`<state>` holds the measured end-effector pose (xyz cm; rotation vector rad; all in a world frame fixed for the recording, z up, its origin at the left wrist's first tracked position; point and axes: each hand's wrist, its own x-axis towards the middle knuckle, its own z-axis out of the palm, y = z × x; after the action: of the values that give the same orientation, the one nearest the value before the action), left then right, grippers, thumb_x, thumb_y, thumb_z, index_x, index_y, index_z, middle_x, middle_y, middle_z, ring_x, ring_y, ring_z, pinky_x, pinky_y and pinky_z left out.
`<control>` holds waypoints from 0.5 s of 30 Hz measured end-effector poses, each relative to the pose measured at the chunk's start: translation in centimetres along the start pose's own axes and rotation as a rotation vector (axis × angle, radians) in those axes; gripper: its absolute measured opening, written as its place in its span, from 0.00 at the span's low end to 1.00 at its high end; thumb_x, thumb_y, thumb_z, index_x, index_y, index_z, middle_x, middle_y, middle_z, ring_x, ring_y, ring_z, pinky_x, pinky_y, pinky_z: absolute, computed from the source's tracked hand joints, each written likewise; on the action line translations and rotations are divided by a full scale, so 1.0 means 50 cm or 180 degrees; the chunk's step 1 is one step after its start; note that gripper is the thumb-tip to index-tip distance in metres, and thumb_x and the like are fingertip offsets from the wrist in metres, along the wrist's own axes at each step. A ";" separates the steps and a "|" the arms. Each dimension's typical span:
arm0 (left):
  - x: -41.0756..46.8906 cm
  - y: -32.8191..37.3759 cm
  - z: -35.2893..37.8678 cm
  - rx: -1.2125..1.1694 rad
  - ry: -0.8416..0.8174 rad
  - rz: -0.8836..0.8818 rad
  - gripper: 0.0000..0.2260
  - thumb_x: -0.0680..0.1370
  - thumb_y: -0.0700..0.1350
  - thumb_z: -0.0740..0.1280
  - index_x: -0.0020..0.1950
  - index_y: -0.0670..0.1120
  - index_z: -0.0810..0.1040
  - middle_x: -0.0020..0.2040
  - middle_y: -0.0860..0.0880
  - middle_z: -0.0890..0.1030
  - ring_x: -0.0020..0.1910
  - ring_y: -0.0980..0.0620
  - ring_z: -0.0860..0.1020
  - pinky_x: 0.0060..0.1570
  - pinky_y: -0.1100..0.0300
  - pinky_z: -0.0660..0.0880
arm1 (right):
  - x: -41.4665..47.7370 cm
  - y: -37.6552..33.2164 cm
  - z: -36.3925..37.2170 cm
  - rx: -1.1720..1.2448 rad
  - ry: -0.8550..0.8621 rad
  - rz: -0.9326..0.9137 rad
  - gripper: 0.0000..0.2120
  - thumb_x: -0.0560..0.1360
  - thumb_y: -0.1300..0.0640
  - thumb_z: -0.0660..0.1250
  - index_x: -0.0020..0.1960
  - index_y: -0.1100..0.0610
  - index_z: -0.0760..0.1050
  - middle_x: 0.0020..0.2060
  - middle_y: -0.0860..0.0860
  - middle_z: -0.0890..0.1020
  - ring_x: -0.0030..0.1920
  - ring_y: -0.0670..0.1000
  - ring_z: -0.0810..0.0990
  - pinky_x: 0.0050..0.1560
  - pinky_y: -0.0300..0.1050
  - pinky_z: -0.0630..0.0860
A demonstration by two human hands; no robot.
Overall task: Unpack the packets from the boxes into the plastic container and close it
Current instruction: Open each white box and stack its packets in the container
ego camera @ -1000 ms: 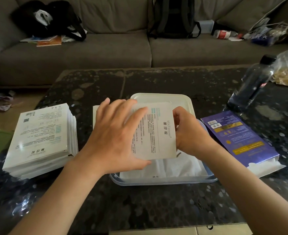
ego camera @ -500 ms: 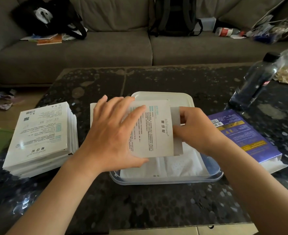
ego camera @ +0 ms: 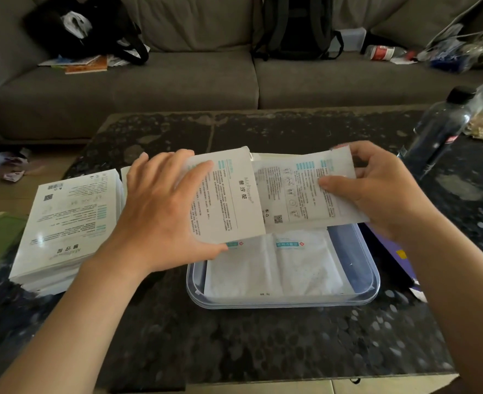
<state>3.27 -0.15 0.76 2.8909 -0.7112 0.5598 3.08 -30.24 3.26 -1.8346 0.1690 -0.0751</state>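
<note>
Gripping the white box (ego camera: 229, 194), the left hand (ego camera: 160, 211) held firm while the right hand (ego camera: 376, 191) pinched a packet (ego camera: 300, 191) above the plastic container (ego camera: 374, 280).

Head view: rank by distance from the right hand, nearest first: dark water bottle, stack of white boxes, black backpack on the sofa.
From the right hand:
1. Dark water bottle, just to its right on the table.
2. Stack of white boxes, far left of the table.
3. Black backpack, back on the sofa.

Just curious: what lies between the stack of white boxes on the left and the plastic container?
In the head view, the left hand, gripping a white box, lies between the stack and the container.
</note>
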 end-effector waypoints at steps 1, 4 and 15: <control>0.001 -0.002 0.000 0.0036 -0.0006 -0.0049 0.50 0.58 0.74 0.69 0.73 0.48 0.67 0.73 0.44 0.67 0.71 0.39 0.65 0.75 0.36 0.53 | 0.001 -0.001 -0.005 0.0030 0.0002 -0.0007 0.26 0.73 0.63 0.75 0.67 0.48 0.73 0.46 0.54 0.87 0.45 0.52 0.88 0.41 0.52 0.85; 0.000 -0.010 -0.001 0.0162 -0.0021 -0.0238 0.51 0.57 0.73 0.71 0.73 0.48 0.66 0.72 0.44 0.67 0.70 0.38 0.66 0.74 0.34 0.54 | -0.002 -0.011 -0.021 0.0147 -0.0084 -0.0066 0.21 0.75 0.66 0.72 0.63 0.47 0.77 0.45 0.56 0.87 0.46 0.55 0.88 0.41 0.52 0.85; 0.003 -0.016 -0.001 0.0276 -0.0010 -0.0564 0.51 0.56 0.74 0.71 0.73 0.49 0.64 0.71 0.44 0.67 0.69 0.37 0.67 0.72 0.32 0.57 | -0.024 -0.042 -0.077 0.0260 -0.1242 -0.0199 0.15 0.62 0.53 0.75 0.44 0.61 0.85 0.43 0.63 0.86 0.42 0.58 0.88 0.38 0.44 0.84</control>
<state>3.76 0.52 0.85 2.9944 -0.4350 0.5773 1.50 -33.19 6.35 -1.7370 -0.1630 0.2285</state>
